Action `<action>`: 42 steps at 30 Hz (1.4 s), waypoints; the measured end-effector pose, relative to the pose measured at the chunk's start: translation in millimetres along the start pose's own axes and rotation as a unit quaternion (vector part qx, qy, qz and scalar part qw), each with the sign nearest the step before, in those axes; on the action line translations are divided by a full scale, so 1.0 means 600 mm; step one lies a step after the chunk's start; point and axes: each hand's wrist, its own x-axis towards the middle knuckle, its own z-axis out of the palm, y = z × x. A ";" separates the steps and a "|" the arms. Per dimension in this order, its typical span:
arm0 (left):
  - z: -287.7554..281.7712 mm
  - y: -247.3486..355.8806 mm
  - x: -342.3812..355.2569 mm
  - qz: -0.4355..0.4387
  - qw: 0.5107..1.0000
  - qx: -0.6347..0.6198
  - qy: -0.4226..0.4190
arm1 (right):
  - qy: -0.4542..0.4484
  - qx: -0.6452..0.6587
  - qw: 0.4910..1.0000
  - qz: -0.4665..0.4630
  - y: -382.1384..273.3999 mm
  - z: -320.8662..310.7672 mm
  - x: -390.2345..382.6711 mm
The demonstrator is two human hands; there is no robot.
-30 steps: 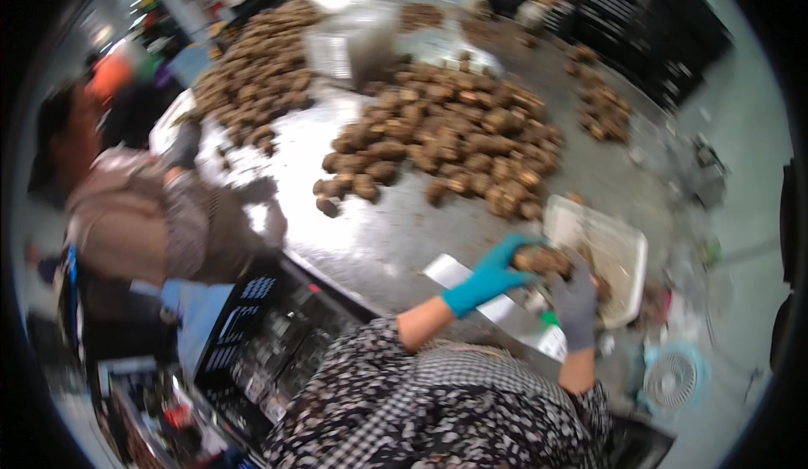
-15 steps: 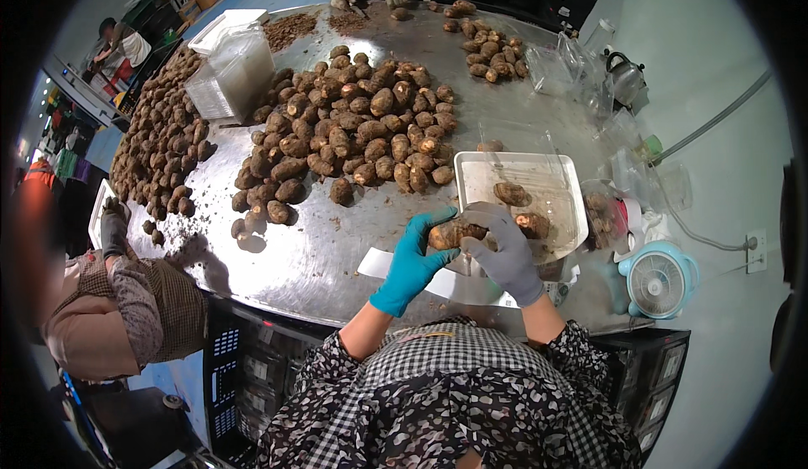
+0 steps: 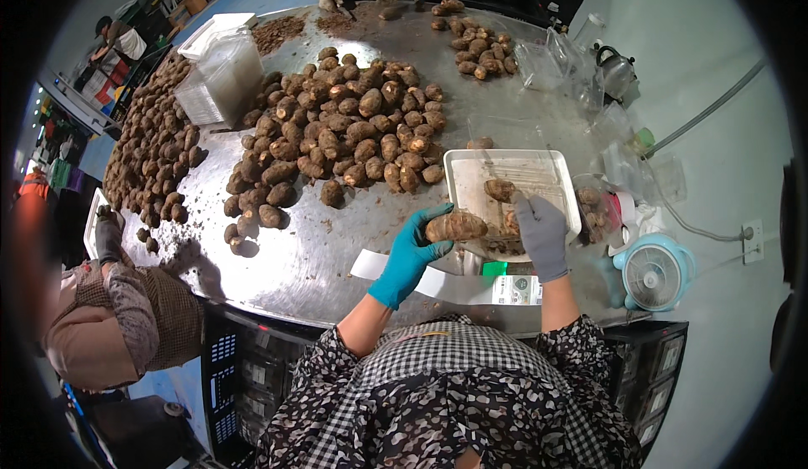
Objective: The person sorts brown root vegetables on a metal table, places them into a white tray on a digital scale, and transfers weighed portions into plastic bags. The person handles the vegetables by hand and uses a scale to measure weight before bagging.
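My left hand (image 3: pixel 417 250), in a teal glove, is closed round a brown, ringed taro (image 3: pixel 455 226) just off the front left corner of a white tray (image 3: pixel 575 191). My right hand (image 3: pixel 543 233), gloved in grey, reaches over the tray's right part. Its fingertips are beside a second taro (image 3: pixel 510 222), partly covered by the hand, so a grip on it cannot be made out. Another taro (image 3: pixel 499 190) lies in the tray near those fingertips. Under the tray's front edge show a bright green patch (image 3: pixel 495 268) and a white strip (image 3: pixel 438 282) with a printed label.
A large taro heap (image 3: pixel 345 124) covers the table's middle, with more taros (image 3: pixel 151 141) at left. Stacked clear containers (image 3: pixel 220 78) stand between. At right are plastic bags, a kettle (image 3: pixel 617 74) and a blue fan (image 3: pixel 655 274). Co-workers stand at left and across the table.
My right hand has come away from the taro held in my left hand and moved right, over the tray. The green patch and printed label have come into sight.
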 end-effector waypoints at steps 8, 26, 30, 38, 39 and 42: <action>0.074 -0.004 0.067 0.221 0.892 0.394 -0.004 | 0.107 0.003 0.994 -0.024 0.020 0.000 -0.002; -0.335 -0.035 0.075 0.120 0.973 0.091 0.177 | 0.060 0.065 0.976 -0.199 -0.051 0.055 -0.009; -0.215 -0.010 0.012 -0.015 0.953 -0.299 -0.037 | -0.071 0.059 0.955 -0.282 -0.077 0.081 -0.015; -0.125 0.007 -0.028 0.014 0.999 -0.028 -0.044 | -0.191 0.061 0.957 -0.210 -0.105 0.133 -0.040; -0.119 0.016 -0.028 0.011 0.998 0.054 -0.034 | -0.214 0.065 0.953 -0.207 -0.107 0.137 -0.042; -0.098 0.040 -0.029 0.000 0.954 0.299 -0.034 | -0.244 0.097 0.959 -0.110 -0.093 0.146 -0.056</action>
